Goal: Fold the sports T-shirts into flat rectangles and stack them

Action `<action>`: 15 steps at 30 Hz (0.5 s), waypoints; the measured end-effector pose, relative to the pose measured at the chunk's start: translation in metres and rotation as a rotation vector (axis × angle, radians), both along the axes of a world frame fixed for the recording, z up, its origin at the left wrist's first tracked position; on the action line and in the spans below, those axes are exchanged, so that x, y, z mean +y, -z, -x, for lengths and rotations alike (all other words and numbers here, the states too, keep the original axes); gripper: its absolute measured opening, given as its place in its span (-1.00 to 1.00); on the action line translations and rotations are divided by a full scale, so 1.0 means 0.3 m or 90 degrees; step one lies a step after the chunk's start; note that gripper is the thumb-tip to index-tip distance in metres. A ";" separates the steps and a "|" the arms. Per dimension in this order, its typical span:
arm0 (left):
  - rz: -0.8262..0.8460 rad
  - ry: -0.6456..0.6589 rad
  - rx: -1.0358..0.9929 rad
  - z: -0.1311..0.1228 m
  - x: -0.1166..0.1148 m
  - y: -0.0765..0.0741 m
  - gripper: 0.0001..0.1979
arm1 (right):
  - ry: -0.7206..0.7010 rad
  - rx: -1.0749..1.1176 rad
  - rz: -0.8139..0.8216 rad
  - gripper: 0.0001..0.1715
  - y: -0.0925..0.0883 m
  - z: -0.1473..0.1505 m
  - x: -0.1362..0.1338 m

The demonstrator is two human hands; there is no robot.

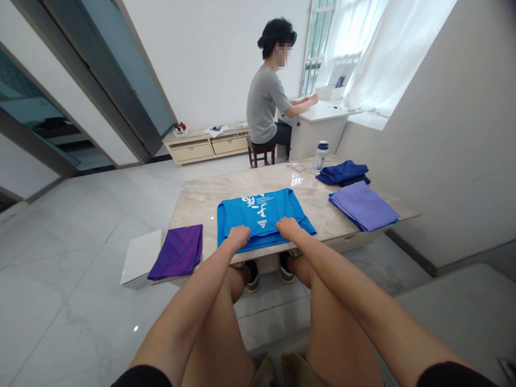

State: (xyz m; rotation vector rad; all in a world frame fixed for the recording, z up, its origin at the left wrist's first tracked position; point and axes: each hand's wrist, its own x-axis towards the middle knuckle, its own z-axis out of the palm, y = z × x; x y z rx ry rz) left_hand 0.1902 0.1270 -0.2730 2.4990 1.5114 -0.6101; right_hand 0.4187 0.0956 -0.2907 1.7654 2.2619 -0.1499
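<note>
A bright blue T-shirt (pixel 274 207) with white lettering lies partly folded on the marble-patterned table (pixel 197 199). At its near edge, my left hand (pixel 239 234) is closed on the fabric toward the left side. My right hand (pixel 287 228) grips the same edge farther right, fingers curled over the cloth. Between the two hands the edge of the shirt sags slightly, with another blue layer below it. The fingertips of both hands are mostly hidden.
Left lies a folded purple cloth (pixel 179 250), beside a white box (pixel 142 255). Folded lavender cloth (pixel 365 204), dark blue cloth (pixel 342 172) and a water bottle (pixel 320 157) are on the right. Beyond, a person (pixel 264 102) sits at a white desk (pixel 324 112) near a low cabinet (pixel 193 149).
</note>
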 end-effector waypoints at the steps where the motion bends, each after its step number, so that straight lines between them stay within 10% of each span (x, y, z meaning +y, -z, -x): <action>1: -0.002 0.000 0.001 -0.002 -0.001 -0.002 -0.76 | 0.002 0.002 -0.005 -0.57 -0.005 -0.001 0.003; 15: 0.015 -0.029 -0.011 0.037 -0.029 -0.031 -0.75 | -0.006 0.007 0.008 -0.56 -0.058 0.013 -0.036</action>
